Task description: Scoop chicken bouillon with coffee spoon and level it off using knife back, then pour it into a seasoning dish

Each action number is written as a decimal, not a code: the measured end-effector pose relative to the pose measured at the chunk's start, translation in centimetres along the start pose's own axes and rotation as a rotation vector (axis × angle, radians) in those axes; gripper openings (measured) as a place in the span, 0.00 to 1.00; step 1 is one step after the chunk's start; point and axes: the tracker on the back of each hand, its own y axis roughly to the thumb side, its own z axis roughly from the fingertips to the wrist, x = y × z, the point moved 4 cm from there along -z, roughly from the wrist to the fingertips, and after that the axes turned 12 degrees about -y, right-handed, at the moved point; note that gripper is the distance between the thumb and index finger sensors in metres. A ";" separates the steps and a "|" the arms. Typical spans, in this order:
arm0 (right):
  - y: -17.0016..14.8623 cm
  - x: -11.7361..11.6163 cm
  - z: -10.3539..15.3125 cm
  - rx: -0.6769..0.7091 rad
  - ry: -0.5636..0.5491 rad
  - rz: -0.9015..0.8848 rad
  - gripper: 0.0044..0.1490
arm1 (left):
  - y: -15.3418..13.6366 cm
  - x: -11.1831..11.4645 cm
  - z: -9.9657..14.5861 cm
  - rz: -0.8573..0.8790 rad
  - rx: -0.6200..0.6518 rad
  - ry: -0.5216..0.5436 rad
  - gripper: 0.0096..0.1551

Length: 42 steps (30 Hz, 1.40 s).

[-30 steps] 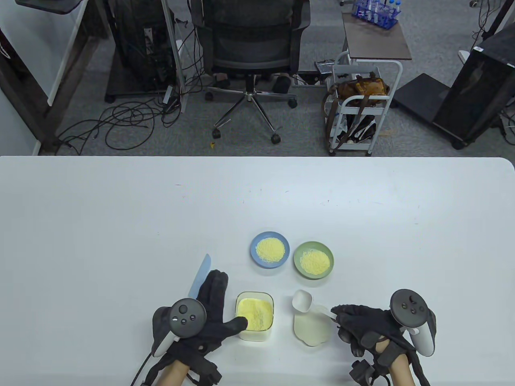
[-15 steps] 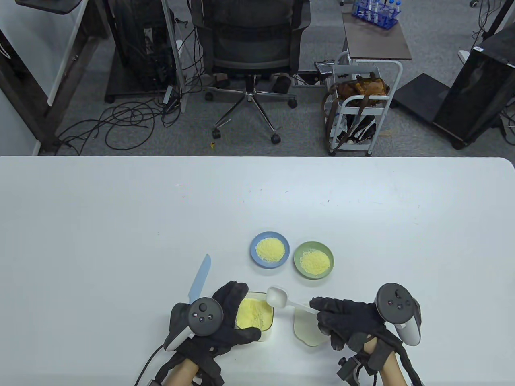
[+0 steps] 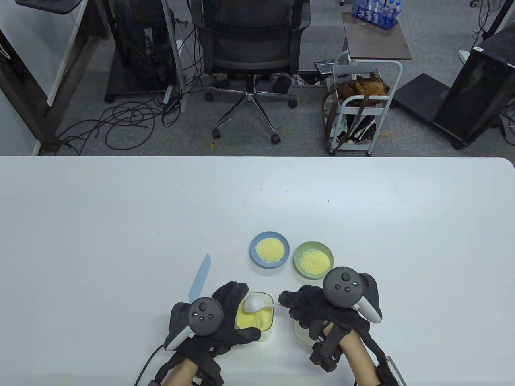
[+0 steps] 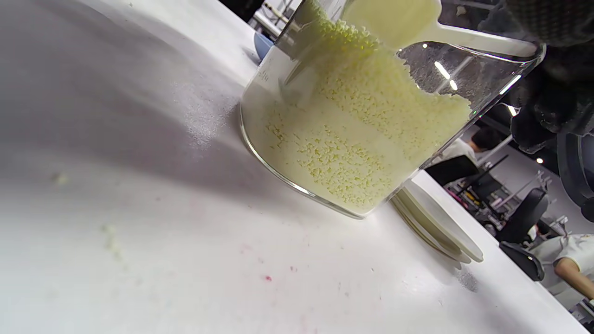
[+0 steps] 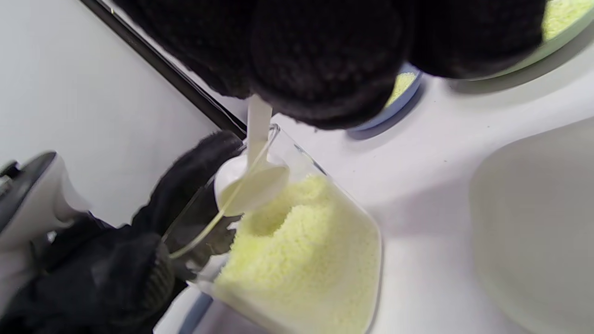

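White table (image 3: 120, 225), office chair (image 3: 249, 48) behind: from the table view I see my left hand (image 3: 219, 319) curled round the glass container (image 3: 265, 331) of yellow bouillon (image 3: 251, 321), knife (image 3: 200, 277) lying just beside it. Right hand (image 3: 318, 307) pinches the white coffee spoon (image 3: 254, 303), bowl over the container. Blue dish (image 3: 269, 249) & green dish (image 3: 313, 259) sit nearby. Left wrist view: spoon bowl at the heaped granules. Right wrist view: fingers clamp the handle, spoon tipped into the glass.

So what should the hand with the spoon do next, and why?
Probably dip down and dig in. The right hand holds the white spoon with its bowl over the yellow bouillon, and the bowl looks empty. The left hand grips the clear container, and the blue knife lies unused on the table.
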 end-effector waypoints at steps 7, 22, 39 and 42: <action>2.3 -1.1 -1.0 -0.031 0.135 0.088 0.24 | 0.0 0.0 0.0 0.001 -0.002 -0.003 0.68; -0.9 -3.3 -0.8 -0.154 0.202 -0.218 0.23 | 0.0 -0.1 0.0 -0.006 -0.008 0.002 0.68; -6.5 -3.8 1.6 -0.236 -0.006 -0.662 0.21 | 0.0 -0.1 0.0 -0.007 -0.008 0.001 0.68; -7.0 -3.6 1.7 -0.235 -0.006 -0.706 0.22 | 0.1 -0.1 0.0 -0.008 -0.009 -0.001 0.68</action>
